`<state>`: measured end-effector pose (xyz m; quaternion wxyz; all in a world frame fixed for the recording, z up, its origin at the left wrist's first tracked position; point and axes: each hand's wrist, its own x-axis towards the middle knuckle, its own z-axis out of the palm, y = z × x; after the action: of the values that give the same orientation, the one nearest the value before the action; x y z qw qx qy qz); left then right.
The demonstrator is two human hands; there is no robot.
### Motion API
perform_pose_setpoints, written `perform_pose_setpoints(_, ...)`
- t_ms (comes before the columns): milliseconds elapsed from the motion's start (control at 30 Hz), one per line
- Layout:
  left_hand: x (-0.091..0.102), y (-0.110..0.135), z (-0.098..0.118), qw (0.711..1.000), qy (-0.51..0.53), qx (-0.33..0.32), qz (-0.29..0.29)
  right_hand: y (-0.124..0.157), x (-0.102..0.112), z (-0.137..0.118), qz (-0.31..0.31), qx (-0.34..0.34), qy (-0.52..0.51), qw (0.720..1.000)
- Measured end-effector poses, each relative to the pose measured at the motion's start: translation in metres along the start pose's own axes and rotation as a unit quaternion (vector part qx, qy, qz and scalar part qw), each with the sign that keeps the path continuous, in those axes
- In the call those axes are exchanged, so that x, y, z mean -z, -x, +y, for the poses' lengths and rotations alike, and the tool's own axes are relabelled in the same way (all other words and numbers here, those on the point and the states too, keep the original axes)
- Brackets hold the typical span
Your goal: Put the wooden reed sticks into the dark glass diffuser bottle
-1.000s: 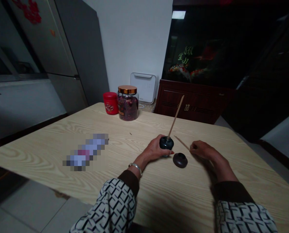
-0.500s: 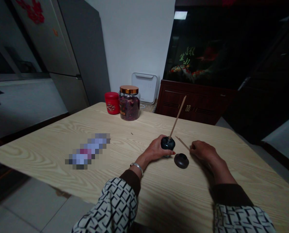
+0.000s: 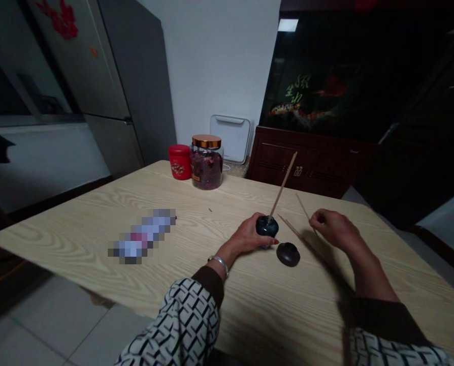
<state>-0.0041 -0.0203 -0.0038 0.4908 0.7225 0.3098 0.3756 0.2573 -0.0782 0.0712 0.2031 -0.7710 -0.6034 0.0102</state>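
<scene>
My left hand [image 3: 248, 235] is wrapped round a small dark glass bottle [image 3: 267, 227] on the table. Thin wooden reed sticks [image 3: 284, 184] stand slanted in the bottle's neck, leaning right. Just in front of the bottle lies a dark brown round lid [image 3: 288, 254]. My right hand [image 3: 333, 227] pinches a single thin stick [image 3: 303, 207] above the table, its free end pointing up and left. Below that hand, more loose sticks [image 3: 290, 225] lie on the wood, with their near ends in shadow.
A red canister [image 3: 180, 162] and a clear jar [image 3: 207, 165] with a copper lid stand at the table's back edge. To the left lies a pixelated, blurred-out object [image 3: 143, 236]. The pale wooden table [image 3: 173, 284] has a dark fish tank cabinet [image 3: 276, 157] behind it.
My right hand has lifted and moved right, raising one stick off the table while others stay lying there. My left hand keeps its hold on the bottle. The view has shifted slightly.
</scene>
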Motion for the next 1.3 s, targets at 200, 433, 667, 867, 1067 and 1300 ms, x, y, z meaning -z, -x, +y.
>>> perform_pose_setpoints(200,-0.001,0.001,0.002,1.0,0.015,0.001,-0.002,0.0,0.037,-0.044,0.28,-0.023,-0.493,0.824)
perform_pose_setpoints(433,0.0,0.0,0.002,1.0,0.012,0.002,-0.003,-0.001,0.023,-0.086,0.336,0.02,-0.581,0.741)
perform_pose_setpoints(667,0.0,0.0,0.003,1.0,-0.005,0.008,0.0,-0.001,0.006,-0.096,0.318,0.043,-0.523,0.79)
perform_pose_setpoints(867,0.001,0.0,0.004,1.0,-0.014,-0.002,0.004,0.007,-0.01,-0.101,0.156,0.077,-0.486,0.857)
perform_pose_setpoints(1067,0.001,0.0,0.004,1.0,-0.02,-0.004,0.0,0.008,-0.006,-0.075,-0.037,0.123,-0.391,0.911)
perform_pose_setpoints(1300,0.0,-0.001,0.0,1.0,-0.004,0.006,-0.004,0.0,-0.025,0.015,-0.099,0.029,-0.031,0.994)
